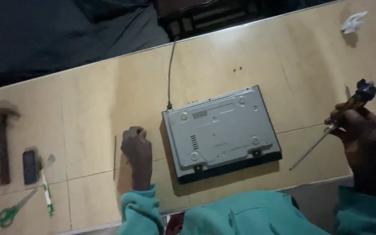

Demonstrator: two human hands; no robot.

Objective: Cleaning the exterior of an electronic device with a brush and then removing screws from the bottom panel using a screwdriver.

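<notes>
**Me:** Screwdriver is in my right hand, held up off the right end of the table. My fingers are wrapped tight round the yellow and black handle, pressed together in a fist, and the thin shaft slants down and left with its tip hanging near the table's front edge. It isn't touching anything.

**Other:** And your left?

**Me:** Left hand rests on the tabletop just beside the left edge of the grey metal box. The fingers are curled in, knuckles up. The light is pretty dim, so I can't tell if they're pinching anything small. A thin dark stick lies just to the left of that hand.

**Other:** Any labels on the box?

**Me:** It's lying bottom side up in the middle of the table, a flat grey plate with round feet at the corners, two small slotted vents and a dark front strip facing me. A grey cable runs from its back left corner off the far edge.

**Other:** Other stuff?

**Me:** Far left there's a hammer, a small dark phone, a white and green pen and green-handled scissors. A crumpled white scrap sits at the far right corner.
</notes>
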